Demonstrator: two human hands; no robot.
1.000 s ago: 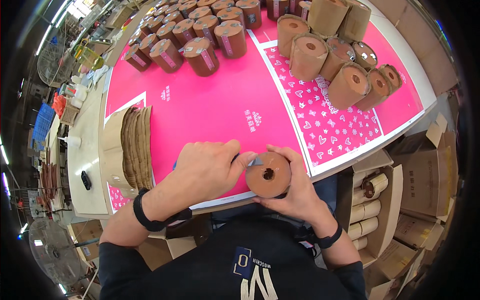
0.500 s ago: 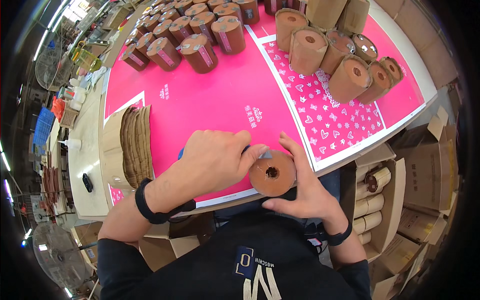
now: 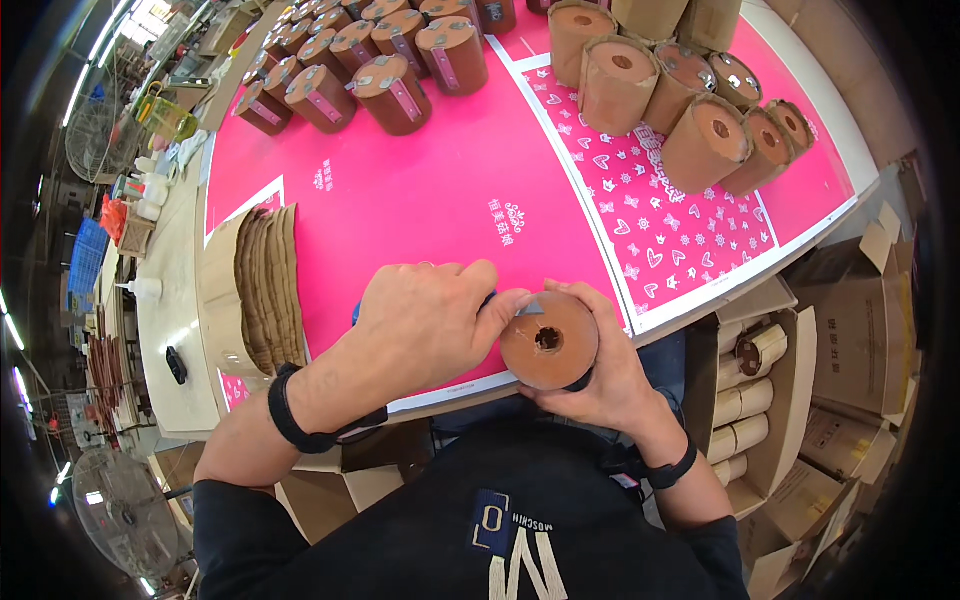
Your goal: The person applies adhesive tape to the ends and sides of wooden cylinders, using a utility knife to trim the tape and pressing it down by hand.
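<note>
My left hand (image 3: 425,315) is closed around a blue-handled tool (image 3: 489,298), most of it hidden in the fist. A flat grey piece (image 3: 530,307) shows by the thumb, over the upper rim of a brown roll (image 3: 520,354). I cannot tell whether it is a blade or a bit of tape. The roll has a round end turned up with a dark hole in its middle. My right hand (image 3: 612,368) wraps around the roll's right side, fingers at the back and thumb at the near side. The roll is at the table's near edge.
Brown rolls with pink strips (image 3: 392,95) stand at the far left. Paper-wrapped rolls (image 3: 705,145) are grouped far right on a pink printed sheet (image 3: 420,190). A stack of folded brown paper (image 3: 268,290) lies left. A carton of rolls (image 3: 790,420) sits lower right, below the table.
My right hand was spread around the roll with the thumb apart; now it has closed on it. The roll is tilted slightly differently. My left hand has barely moved.
</note>
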